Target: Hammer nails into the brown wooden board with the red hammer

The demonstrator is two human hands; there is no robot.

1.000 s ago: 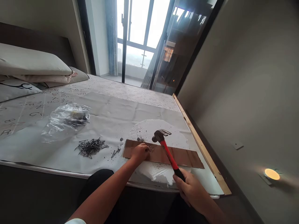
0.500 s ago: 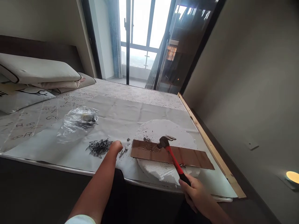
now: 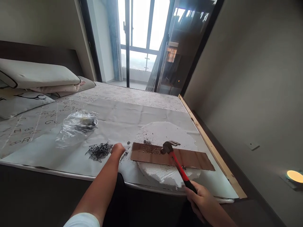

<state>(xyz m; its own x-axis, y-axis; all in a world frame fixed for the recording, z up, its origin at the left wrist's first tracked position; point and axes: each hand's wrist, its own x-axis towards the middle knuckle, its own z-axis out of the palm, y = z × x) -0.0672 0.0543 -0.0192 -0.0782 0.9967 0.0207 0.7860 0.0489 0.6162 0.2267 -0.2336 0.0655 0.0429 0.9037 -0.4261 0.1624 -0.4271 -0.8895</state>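
My right hand (image 3: 200,199) is closed round the black grip of a claw hammer (image 3: 178,167) with a red shaft. The hammer's head is over the middle of a brown wooden board (image 3: 194,158), its claw turned to the right. Small bumps or nail points cluster on the board's left part. Under the board is a round white foam slab (image 3: 165,131), chipped along its near edge. My left hand (image 3: 117,148) is closed, knuckles up, at the right side of a pile of nails (image 3: 98,151); its fingers are largely hidden. A few loose bits lie close by.
A crumpled clear plastic bag (image 3: 77,126) with dark contents lies behind the nails. A grey sheet (image 3: 118,110) covers part of the mattress. Pillows (image 3: 40,75) are stacked at left, and a wooden rail (image 3: 208,142) runs along the right side. Dark debris dots the foam.
The view has shifted slightly. My left hand has turned a little toward the loose bits on its right. The hammer stays over the board, with its grip slightly farther right.
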